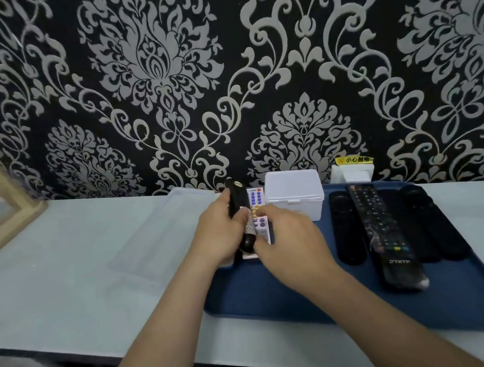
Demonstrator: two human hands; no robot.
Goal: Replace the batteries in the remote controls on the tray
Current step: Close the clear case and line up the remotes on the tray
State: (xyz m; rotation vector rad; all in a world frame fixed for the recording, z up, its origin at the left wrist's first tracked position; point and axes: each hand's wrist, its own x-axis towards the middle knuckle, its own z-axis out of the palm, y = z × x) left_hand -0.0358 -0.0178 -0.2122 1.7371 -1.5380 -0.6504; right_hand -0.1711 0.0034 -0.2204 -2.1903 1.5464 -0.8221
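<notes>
**Black remote held over the tray's far-left corner**

Left hand (218, 235): fingers curled round a black remote (236, 202), clamped on its middle. The remote is lifted on end above the far-left corner of the blue tray (279, 289), top leaning away from the person.

Right hand (293, 247): over the tray's left part, fingers bent, tips at the black remote's lower half. Its own back hides the fingertips, so I cannot tell whether it pinches the remote or only touches it.

On the tray, left corner: a white remote (257, 196) with blue buttons, mostly covered by the black remote and both hands. Just right of it, at the tray's far edge, a white lidded box (294, 195).

Right half of the tray — a long buttoned remote (386, 235) between two plain black remotes (346, 231) (434, 219); more dark shapes there merge and are hard to separate.

Beside the tray's left edge, on the table (61, 268), a clear plastic lid (155, 234), faint. Beyond the tray's far edge, a yellow label (353, 160), text blurred.
</notes>
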